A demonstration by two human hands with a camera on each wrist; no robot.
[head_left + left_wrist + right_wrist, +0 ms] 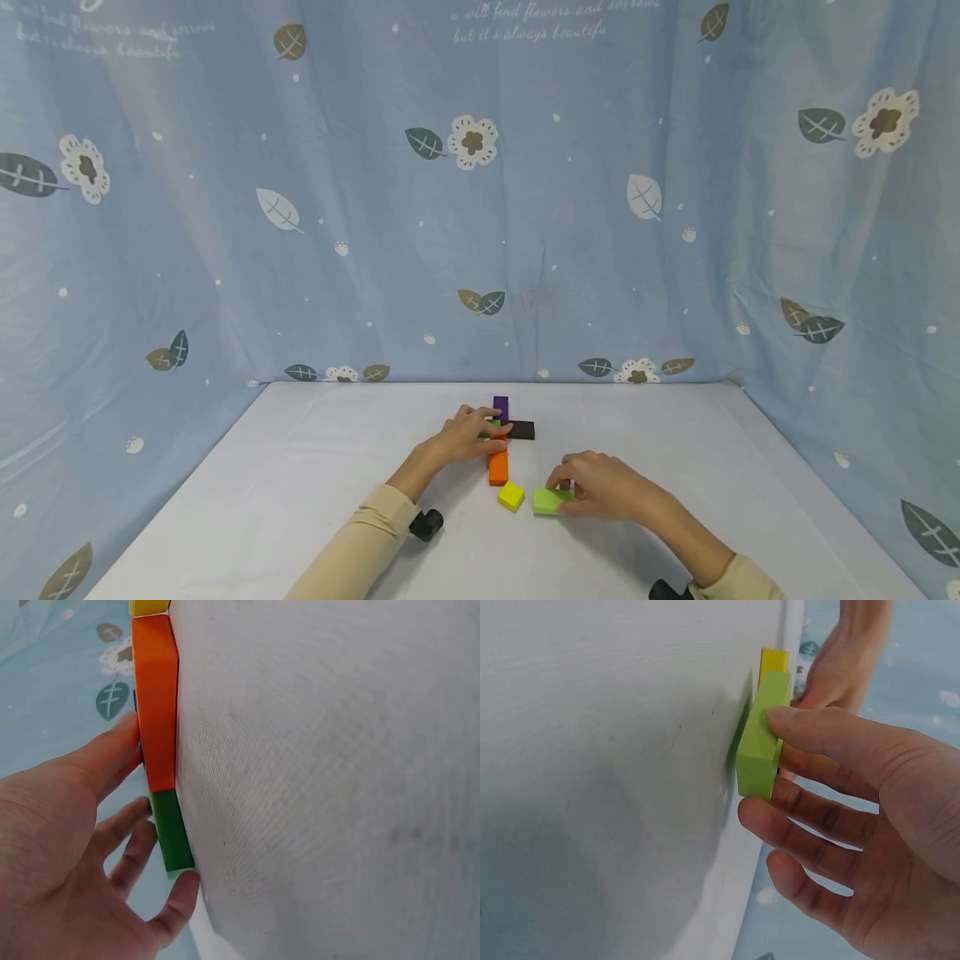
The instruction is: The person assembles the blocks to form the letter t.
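Note:
My right hand (611, 487) pinches a light green block (548, 502) between thumb and fingers, close over the table. In the right wrist view the thumb lies on one long face of this block, and a fingertip is right at its near end. My left hand (467, 435) spreads its fingers over a group of blocks. Its thumb touches an orange block (156, 705), while a little finger is at the end of a green block (172, 832). A black block (521, 430) and a purple block (501, 407) extend from that group, partly covered by the fingers.
A yellow block (511, 496) lies turned at an angle between the orange block and the light green one. The white table (315, 467) ends at a blue patterned curtain (375, 208) at the back and sides. Black wrist cameras (427, 525) sit under both wrists.

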